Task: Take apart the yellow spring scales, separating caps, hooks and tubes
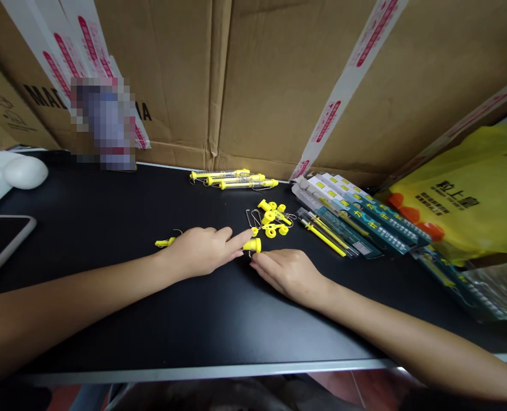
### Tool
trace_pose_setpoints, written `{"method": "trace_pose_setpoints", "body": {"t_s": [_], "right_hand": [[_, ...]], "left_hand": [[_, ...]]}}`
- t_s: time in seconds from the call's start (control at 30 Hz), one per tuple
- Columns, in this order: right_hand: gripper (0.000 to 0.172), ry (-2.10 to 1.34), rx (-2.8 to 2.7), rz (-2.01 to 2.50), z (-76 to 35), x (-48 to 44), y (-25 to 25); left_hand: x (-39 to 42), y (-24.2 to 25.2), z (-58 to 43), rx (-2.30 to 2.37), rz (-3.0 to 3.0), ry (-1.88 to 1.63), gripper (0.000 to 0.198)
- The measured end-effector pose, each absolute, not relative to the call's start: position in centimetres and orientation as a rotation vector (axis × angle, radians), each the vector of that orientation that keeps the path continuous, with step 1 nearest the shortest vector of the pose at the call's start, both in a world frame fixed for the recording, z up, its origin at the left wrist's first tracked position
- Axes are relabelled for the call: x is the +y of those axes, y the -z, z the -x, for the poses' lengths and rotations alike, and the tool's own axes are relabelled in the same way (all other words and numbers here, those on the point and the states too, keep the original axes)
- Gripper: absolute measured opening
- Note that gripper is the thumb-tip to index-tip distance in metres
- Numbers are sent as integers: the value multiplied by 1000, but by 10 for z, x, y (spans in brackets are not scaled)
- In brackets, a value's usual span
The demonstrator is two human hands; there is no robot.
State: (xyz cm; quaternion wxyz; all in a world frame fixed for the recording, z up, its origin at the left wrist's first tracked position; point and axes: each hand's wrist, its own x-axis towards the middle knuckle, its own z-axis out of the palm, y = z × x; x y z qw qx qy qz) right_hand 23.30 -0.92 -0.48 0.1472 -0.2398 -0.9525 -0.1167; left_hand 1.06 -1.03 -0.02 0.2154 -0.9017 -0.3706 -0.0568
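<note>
My left hand (204, 249) is wrapped over a yellow tubular spring scale (252, 245) lying sideways near the middle of the black table. The scale's narrow yellow end shows left of the hand, its round cap to the right. Just below that cap, my right hand (295, 275) is closed in a pinch around a small bit of bent wire, seemingly the hook; most of it is hidden by the fingers. Right behind both hands lies a loose pile of yellow plastic caps (270, 216) and wire hooks (254, 218).
Several assembled spring scales (240, 180) lie at the back. To the right are clear tubes with yellow rods (322, 234), a row of printed boxes (360, 211) and a yellow bag (463, 194). A phone (5, 242) rests at left. Cardboard boxes (262, 85) wall the rear.
</note>
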Motion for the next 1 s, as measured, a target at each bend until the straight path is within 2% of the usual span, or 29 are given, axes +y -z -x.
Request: {"method": "trace_pose_setpoints", "body": {"t_s": [0.4,0.53,0.67,0.7,0.77,0.83,1.0], "right_hand": [[27,352,-2752,704,-234,-6,2],[23,14,-2658,767,-235,-4,4],[5,-470,-2349,919,-238,3,8],[7,-543,-2315,918,-238,4,9],[23,-611,-2339,858,-239,7,10],[30,-598,-2411,769,-239,7,9],[11,-590,-2482,645,-238,6,8]], "left_hand": [[-8,0,-10,-1021,2484,248,35],[-7,2,-8,-1020,2465,421,31],[-6,2,-7,-931,2477,574,25],[-6,2,-7,-902,2486,593,25],[-5,2,-7,-850,2510,602,24],[-4,1,-7,-800,2537,588,24],[-3,1,-8,-694,2578,545,26]]}}
